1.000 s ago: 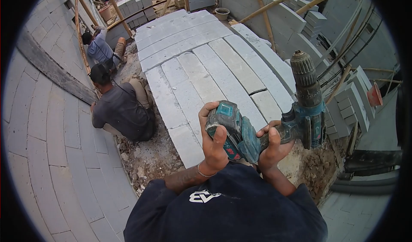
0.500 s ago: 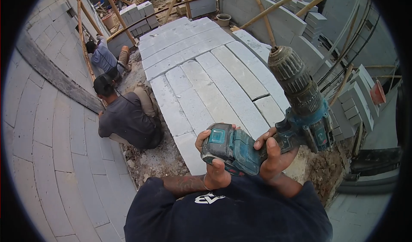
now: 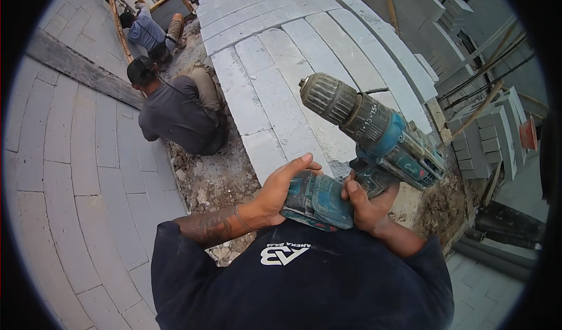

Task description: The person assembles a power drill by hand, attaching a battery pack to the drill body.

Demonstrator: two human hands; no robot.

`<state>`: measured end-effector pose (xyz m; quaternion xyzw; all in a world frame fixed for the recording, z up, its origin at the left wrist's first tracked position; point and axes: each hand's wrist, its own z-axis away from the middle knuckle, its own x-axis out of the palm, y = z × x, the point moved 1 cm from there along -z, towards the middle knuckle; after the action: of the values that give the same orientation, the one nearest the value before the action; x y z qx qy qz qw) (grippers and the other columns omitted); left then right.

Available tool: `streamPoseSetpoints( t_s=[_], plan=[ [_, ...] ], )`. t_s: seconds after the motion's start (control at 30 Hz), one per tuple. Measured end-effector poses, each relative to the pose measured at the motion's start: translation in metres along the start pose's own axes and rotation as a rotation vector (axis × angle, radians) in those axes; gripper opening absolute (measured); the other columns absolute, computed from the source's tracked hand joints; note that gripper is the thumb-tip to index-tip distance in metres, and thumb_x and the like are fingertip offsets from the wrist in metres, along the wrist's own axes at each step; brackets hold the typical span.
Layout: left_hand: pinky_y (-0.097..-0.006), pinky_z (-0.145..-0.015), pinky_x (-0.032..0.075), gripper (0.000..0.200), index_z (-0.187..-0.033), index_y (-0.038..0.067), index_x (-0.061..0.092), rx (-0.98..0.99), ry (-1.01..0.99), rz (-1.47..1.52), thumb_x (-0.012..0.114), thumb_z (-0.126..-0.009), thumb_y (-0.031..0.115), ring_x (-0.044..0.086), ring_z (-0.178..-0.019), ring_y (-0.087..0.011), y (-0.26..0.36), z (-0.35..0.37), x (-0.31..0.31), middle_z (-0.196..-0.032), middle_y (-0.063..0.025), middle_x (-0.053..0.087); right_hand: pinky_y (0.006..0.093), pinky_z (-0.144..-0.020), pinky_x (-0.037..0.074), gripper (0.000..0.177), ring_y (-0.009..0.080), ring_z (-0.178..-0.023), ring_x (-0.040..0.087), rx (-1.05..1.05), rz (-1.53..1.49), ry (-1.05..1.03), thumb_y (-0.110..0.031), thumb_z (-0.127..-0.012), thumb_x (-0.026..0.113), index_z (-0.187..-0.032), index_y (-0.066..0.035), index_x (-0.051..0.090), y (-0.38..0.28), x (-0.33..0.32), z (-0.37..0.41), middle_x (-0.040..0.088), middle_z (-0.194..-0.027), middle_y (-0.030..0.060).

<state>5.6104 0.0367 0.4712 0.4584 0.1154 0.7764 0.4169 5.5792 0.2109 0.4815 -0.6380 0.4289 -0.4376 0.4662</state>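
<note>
A worn teal and black cordless drill [image 3: 374, 125] is held up in front of my chest, its chuck pointing to the upper left with no bit visible. My right hand [image 3: 373, 204] is wrapped round the drill's handle just above the battery. Against the left end of the teal and black battery [image 3: 319, 201] rests my left hand [image 3: 281, 192], palm on its side and thumb raised. Its other fingers are partly hidden behind the battery. Behind the drill lies a wide platform of pale blocks [image 3: 281, 78].
Two people crouch at the left wall, one in a dark shirt [image 3: 181, 113], one in a lighter shirt [image 3: 146, 31]. Stacked blocks [image 3: 489, 137], a red bucket [image 3: 528, 134] and black pipes [image 3: 497, 254] are at the right. Rubble [image 3: 205, 189] covers the ground at left.
The view has tilted downward. The drill's chuck has swung to the left. My left hand has shifted from gripping round the battery to lying along its end, thumb up.
</note>
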Motion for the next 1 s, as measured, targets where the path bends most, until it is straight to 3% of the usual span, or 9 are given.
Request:
streamPoseSetpoints(
  t_s=[0.17, 0.27, 0.37, 0.57, 0.63, 0.77, 0.8, 0.9, 1.0],
  plan=[
    [-0.0264, -0.076, 0.049, 0.042, -0.101, -0.004, 0.056, 0.058, -0.05, -0.023, 0.053, -0.091, 0.036, 0.06, -0.084, -0.0154, -0.008, 0.001, 0.003, -0.092, -0.0105, 0.059, 0.0265, -0.056, 0.048, 0.032, 0.0142, -0.062, 0.057, -0.066, 0.181, -0.116, -0.002, -0.083, 0.058, -0.109, 0.005, 0.041, 0.006, -0.014, 0.004, 0.057, -0.081, 0.0111],
    [-0.0262, -0.076, 0.049, 0.04, -0.1, -0.005, 0.058, 0.138, -0.105, -0.037, 0.053, -0.091, 0.034, 0.06, -0.082, -0.0145, -0.01, 0.002, 0.008, -0.091, -0.011, 0.061, 0.0309, -0.081, 0.046, 0.055, 0.0193, -0.094, 0.057, -0.083, 0.292, -0.134, -0.004, -0.08, 0.065, -0.123, 0.008, 0.032, 0.007, -0.022, 0.014, 0.056, -0.102, 0.0149],
    [-0.0251, -0.076, 0.048, 0.038, -0.098, -0.005, 0.059, 0.143, -0.121, -0.069, 0.055, -0.09, 0.031, 0.059, -0.083, -0.0131, -0.005, 0.005, 0.011, -0.091, -0.0106, 0.062, 0.0327, -0.088, 0.044, 0.052, 0.0197, -0.106, 0.052, -0.106, 0.165, -0.107, -0.005, -0.08, 0.065, -0.122, 0.008, 0.038, -0.001, -0.02, 0.018, 0.053, -0.113, 0.0148],
    [-0.025, -0.079, 0.046, 0.036, -0.1, -0.006, 0.061, 0.24, -0.116, -0.134, 0.06, -0.087, 0.027, 0.058, -0.086, -0.0123, -0.008, 0.017, 0.011, -0.092, -0.0083, 0.062, 0.0323, -0.086, 0.045, 0.04, 0.0214, -0.102, 0.054, -0.095, 0.215, -0.363, -0.003, -0.08, 0.064, -0.115, 0.007, 0.046, -0.019, -0.032, 0.011, 0.054, -0.113, 0.0136],
    [-0.0285, -0.085, 0.044, 0.034, -0.102, -0.006, 0.06, 0.562, -0.119, -0.587, 0.06, -0.086, 0.024, 0.057, -0.094, -0.0141, -0.001, 0.027, 0.014, -0.099, -0.0091, 0.061, 0.0321, -0.084, 0.045, 0.038, 0.021, -0.1, 0.055, -0.12, 0.237, -0.433, -0.003, -0.08, 0.064, -0.113, 0.006, 0.047, -0.023, -0.032, 0.008, 0.054, -0.112, 0.0132],
    [-0.0346, -0.097, 0.038, 0.032, -0.116, -0.002, 0.055, 1.053, -0.321, -0.991, 0.053, -0.088, 0.012, 0.05, -0.111, -0.0265, -0.019, 0.019, -0.012, -0.118, -0.0123, 0.055, 0.0318, -0.081, 0.046, 0.033, 0.0202, -0.097, 0.056, -0.171, 0.276, -0.545, -0.003, -0.081, 0.063, -0.11, 0.006, 0.049, -0.02, -0.023, 0.006, 0.056, -0.108, 0.0124],
    [-0.0355, -0.098, 0.037, 0.032, -0.119, -0.001, 0.054, 0.764, -0.313, -0.791, 0.051, -0.088, 0.01, 0.049, -0.112, -0.0286, -0.024, 0.019, -0.016, -0.119, -0.0131, 0.055, 0.0317, -0.081, 0.046, 0.032, 0.02, -0.096, 0.056, -0.188, 0.284, -0.564, -0.003, -0.081, 0.063, -0.109, 0.005, 0.05, -0.018, -0.02, 0.006, 0.056, -0.107, 0.0123],
    [-0.0387, -0.1, 0.036, 0.033, -0.121, 0.002, 0.054, 0.668, -0.189, -0.895, 0.047, -0.089, 0.007, 0.048, -0.116, -0.0313, -0.023, 0.02, -0.014, -0.12, -0.0143, 0.054, 0.0314, -0.079, 0.047, 0.029, 0.0194, -0.093, 0.057, -0.218, 0.293, -0.604, -0.002, -0.081, 0.062, -0.106, 0.005, 0.051, -0.016, -0.015, 0.004, 0.057, -0.104, 0.0117],
    [-0.0383, -0.098, 0.039, 0.035, -0.124, 0.001, 0.05, 0.641, -0.259, -0.946, 0.043, -0.093, 0.014, 0.051, -0.115, -0.0295, -0.029, 0.017, -0.015, -0.122, -0.015, 0.054, 0.0312, -0.077, 0.048, 0.025, 0.0188, -0.091, 0.058, -0.215, 0.29, -0.62, -0.002, -0.081, 0.062, -0.104, 0.004, 0.053, -0.015, -0.017, 0.003, 0.058, -0.101, 0.0111]
  ],
)
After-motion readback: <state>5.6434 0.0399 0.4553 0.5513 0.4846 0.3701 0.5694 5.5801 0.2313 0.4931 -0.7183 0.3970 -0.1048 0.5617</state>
